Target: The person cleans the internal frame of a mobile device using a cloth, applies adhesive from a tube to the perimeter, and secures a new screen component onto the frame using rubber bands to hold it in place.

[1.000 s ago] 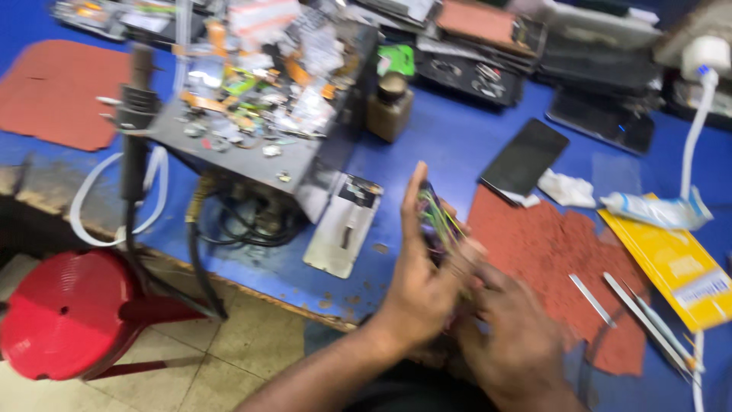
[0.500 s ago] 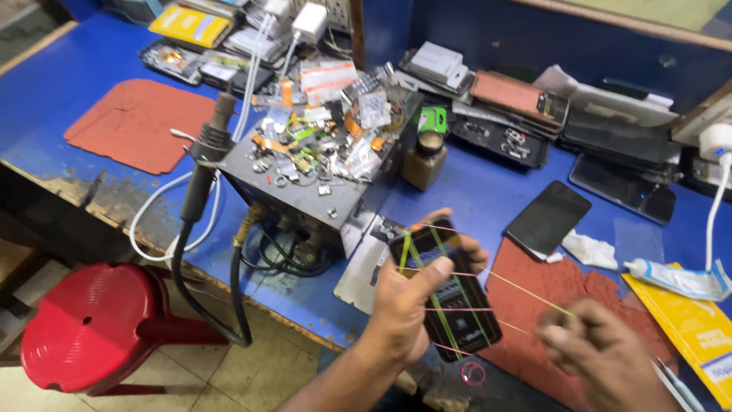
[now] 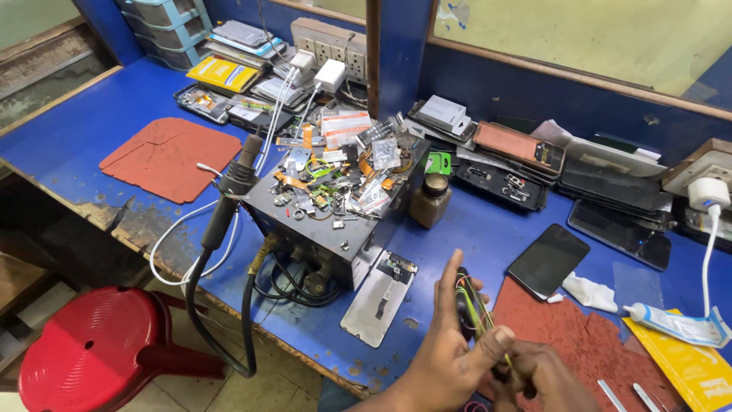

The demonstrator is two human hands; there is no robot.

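Your left hand (image 3: pixel 450 355) grips a dark phone (image 3: pixel 467 309) edge-on, fingers clamped round it, with coloured bands (image 3: pixel 480 317) stretched across it. Your right hand (image 3: pixel 545 378) sits just beside it, fingertips pinched on the bands at the phone's lower end. The phone hangs above the near edge of the blue bench (image 3: pixel 473 229), over the red mat (image 3: pixel 564 328). A metal box (image 3: pixel 335 221) heaped with parts stands to the left, a hot-air wand (image 3: pixel 232 191) leaning against it, and a red stool (image 3: pixel 84 347) below.
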